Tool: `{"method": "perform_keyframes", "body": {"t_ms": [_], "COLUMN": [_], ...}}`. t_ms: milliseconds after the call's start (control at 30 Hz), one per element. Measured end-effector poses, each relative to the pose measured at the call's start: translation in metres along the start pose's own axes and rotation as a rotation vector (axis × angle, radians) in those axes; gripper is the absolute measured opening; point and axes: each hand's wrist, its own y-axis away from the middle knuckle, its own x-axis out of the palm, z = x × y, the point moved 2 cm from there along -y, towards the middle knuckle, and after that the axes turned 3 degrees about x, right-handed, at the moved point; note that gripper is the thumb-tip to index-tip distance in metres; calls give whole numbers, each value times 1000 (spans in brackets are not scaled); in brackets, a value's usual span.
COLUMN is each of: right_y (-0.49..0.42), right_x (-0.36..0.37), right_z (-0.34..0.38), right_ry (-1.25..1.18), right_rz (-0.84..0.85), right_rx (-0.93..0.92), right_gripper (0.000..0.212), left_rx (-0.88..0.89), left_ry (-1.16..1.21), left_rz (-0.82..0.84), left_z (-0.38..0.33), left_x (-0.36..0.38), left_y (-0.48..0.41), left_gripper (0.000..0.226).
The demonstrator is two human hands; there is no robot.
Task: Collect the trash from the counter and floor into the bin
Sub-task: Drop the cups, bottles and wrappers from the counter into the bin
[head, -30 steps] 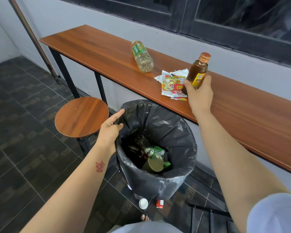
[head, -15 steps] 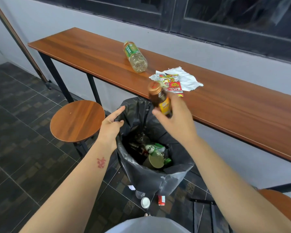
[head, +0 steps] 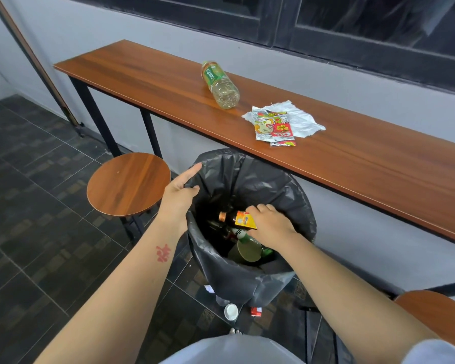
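Note:
A bin lined with a black bag (head: 294, 195) stands under the wooden counter (head: 378, 166). My right hand (head: 271, 224) is inside its mouth and grips a small brown bottle (head: 234, 218) with a yellow label, lying sideways above other bottles and trash. My left hand (head: 179, 193) holds the bag's left rim, forefinger stretched out. On the counter lie a clear plastic bottle with a green label (head: 220, 84) and crumpled snack wrappers (head: 279, 124). Small trash lies on the floor by the bin: a white cap (head: 231, 310), a red scrap (head: 255, 311).
A round wooden stool (head: 128, 183) stands left of the bin. Another stool seat (head: 434, 313) shows at the lower right. Dark tiled floor (head: 37, 232) spreads to the left. A grey wall and dark window frames run behind the counter.
My right hand lifted the brown bottle off the counter, carried it over the bin and lowered it into the bag. My left hand kept hold of the rim.

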Motion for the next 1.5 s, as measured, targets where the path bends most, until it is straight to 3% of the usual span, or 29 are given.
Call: {"method": "perform_keyframes", "body": {"t_ms": [200,333,400,533,633,800,1033,1500], "right_y": [5,12,17,22,7,-40,-83,-63], "right_x": [-5,-23,-39,-76,-103,-133,-141,-145], "right_z": [-1,-1,1,-2,-18,-45,-62,-54], "right_ry": [-32,-71,-110,-231,-242,-184,-224,-458], "right_rz": [-66,-224,-352,-762,-906,-672,-378,-654], "right_rx": [-35,-49,-60,-99,18,278,412,289], "right_gripper": [70,68,66,57,56,74,81,36], "left_rx": [-4,-11,-14,-45,-58,-50,-47,-40], "left_ry": [-13,-17,-34,-21,-4,19,41,25], "left_rz": [20,12,6,14,5,28,1,-25], "left_z": [2,7,8,10,12,8,2,-2], "left_x": [-5,-7,-6,-4,-2,0,2,-4], "left_y": [-2,-7,-11,-17,-21,-27,-34,-33], "left_gripper": [53,53,52,51,52,54,54,52]}}
